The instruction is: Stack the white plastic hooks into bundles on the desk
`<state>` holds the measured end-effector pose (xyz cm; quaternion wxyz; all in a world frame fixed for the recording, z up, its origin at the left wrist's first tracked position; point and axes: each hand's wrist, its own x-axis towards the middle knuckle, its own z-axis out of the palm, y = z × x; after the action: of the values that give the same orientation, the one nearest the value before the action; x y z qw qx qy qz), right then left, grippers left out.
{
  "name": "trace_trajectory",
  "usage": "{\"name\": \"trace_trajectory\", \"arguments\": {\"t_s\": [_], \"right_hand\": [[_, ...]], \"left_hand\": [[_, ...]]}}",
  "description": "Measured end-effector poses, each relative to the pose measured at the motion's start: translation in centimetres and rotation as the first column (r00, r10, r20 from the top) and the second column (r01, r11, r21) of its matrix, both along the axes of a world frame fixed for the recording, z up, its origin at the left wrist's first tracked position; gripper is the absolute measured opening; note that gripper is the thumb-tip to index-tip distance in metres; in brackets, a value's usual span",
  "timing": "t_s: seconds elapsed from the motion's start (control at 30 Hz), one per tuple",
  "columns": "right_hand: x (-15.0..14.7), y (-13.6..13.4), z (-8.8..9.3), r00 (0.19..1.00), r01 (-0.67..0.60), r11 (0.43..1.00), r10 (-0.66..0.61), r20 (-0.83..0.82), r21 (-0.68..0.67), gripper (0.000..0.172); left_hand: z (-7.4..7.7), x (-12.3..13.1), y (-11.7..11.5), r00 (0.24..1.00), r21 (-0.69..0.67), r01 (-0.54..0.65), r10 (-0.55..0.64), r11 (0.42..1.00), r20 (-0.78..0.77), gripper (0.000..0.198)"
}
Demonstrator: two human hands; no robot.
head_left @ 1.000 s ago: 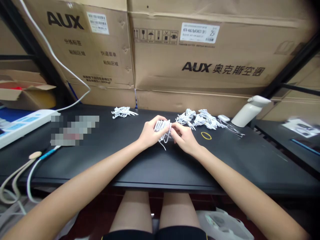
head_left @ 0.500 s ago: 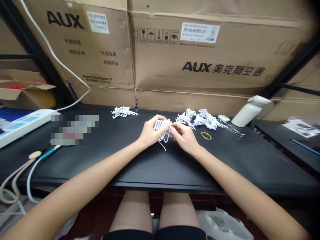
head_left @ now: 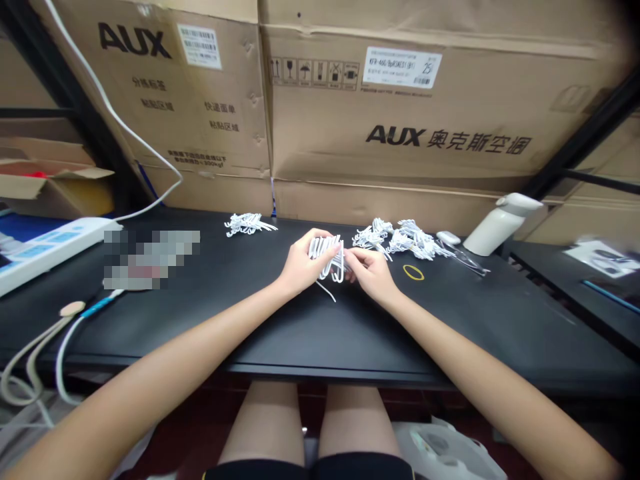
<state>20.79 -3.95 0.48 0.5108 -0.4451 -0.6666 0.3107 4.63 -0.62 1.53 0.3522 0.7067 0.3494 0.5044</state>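
Observation:
My left hand [head_left: 303,264] is wrapped round a bundle of thin white hooks [head_left: 327,257], with the thumb across the front. Their curved ends hang below the fingers, and one loose end sticks out lower down. My right hand [head_left: 371,272] is closed at the bundle's right side, thumb and fingers pinched on the hooks there; its fingertips are partly hidden. On the table behind and to the right lie heaps of similar white hooks [head_left: 415,240]. A smaller pile of white hooks [head_left: 249,224] lies at the back left. A yellow rubber band [head_left: 413,273] rests right of my right hand.
Large cardboard boxes [head_left: 320,153] stand along the back of the black table [head_left: 310,340]. At the right are a white bottle [head_left: 500,225], a small white case [head_left: 448,237] and glasses [head_left: 470,261]. A power strip [head_left: 60,243] and cables [head_left: 63,347] lie left.
My right hand's thumb and fingertips have shifted slightly at the bundle's right side, and the hooks there hang straighter. My left hand keeps its hold. The view has moved slightly.

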Motion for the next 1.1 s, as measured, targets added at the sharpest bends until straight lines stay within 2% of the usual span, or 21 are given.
{"name": "trace_trajectory", "arguments": {"t_s": [0.33,0.63,0.9,1.1], "right_hand": [[-0.5,-0.4,-0.2,0.998,-0.007,1.000,0.007,-0.066,0.003,0.033],[-0.5,-0.9,-0.2,0.999,-0.009,0.999,0.007,0.036,0.046,0.040],[-0.4,-0.9,0.2,0.996,-0.080,0.996,0.081,0.024,-0.034,0.044],[-0.2,-1.3,0.5,0.969,-0.093,0.994,0.079,0.233,0.053,0.033]], "left_hand": [[0.1,-0.1,0.1,1.000,0.016,-0.011,0.011,1.000,0.006,0.031],[0.3,-0.2,0.1,1.000,0.032,-0.029,0.030,0.999,-0.009,0.032],[0.6,-0.3,-0.4,0.997,0.029,-0.015,0.017,0.999,-0.071,0.032],[0.5,-0.3,-0.2,0.998,-0.019,0.017,-0.018,1.000,-0.068,0.036]]}}
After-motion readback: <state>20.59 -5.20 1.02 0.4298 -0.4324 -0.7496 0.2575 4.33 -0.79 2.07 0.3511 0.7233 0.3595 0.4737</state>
